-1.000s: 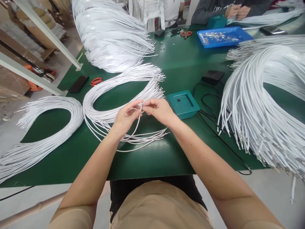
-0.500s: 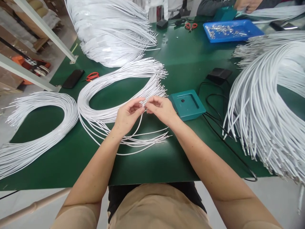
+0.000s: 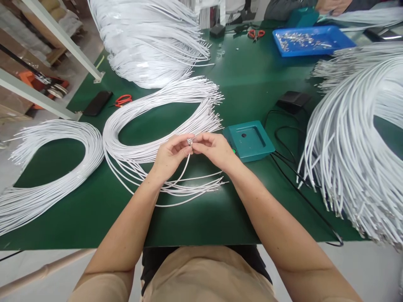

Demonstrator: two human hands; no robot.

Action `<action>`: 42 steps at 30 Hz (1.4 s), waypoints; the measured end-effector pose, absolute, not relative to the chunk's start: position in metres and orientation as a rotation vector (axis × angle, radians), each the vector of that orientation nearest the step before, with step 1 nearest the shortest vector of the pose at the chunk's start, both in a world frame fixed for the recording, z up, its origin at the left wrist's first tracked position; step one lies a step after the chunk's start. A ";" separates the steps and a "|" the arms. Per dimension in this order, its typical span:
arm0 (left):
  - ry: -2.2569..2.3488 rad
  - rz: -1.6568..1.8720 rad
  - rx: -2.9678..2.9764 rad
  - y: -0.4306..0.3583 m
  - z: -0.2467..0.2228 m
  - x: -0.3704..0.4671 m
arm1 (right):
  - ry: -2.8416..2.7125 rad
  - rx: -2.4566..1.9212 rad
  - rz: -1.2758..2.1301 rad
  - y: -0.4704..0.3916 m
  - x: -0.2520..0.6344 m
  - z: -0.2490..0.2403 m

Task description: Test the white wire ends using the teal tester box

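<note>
A single white cable point(image 3: 183, 167) is held up off the green bench point(image 3: 220, 218), its end pinched between both hands at frame centre. The left hand point(image 3: 170, 154) has fingers closed on the cable just below the tip; the right hand point(image 3: 214, 149) has thumb and forefinger closed on a small metal terminal point(image 3: 190, 142) at the tip. Whether the terminal is seated on the cable cannot be told.

The rest of the cable trails down to a loose coil point(image 3: 151, 126) at 9 to 12 o'clock of the hands. A teal fixture point(image 3: 250, 140) sits just beside the right hand at 3 o'clock.

Risks judged:
- The terminal is small and may be dropped among the strands if the pinch slackens.
- Neighbouring strands may be dragged off the coil by the trailing length.
- The black cord point(image 3: 299, 188) at 4 o'clock may be snagged by the right forearm.
</note>
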State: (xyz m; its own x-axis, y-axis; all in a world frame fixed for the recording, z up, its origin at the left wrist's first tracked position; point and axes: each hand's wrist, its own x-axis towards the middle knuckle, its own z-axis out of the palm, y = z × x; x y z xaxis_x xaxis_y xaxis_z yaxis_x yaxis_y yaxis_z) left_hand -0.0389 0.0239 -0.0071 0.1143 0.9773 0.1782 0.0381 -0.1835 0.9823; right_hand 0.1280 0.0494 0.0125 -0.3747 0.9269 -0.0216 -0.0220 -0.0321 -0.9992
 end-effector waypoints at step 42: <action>1.171 1.137 1.131 0.027 -0.027 -0.036 | -2.472 -1.269 -0.119 0.048 0.151 0.005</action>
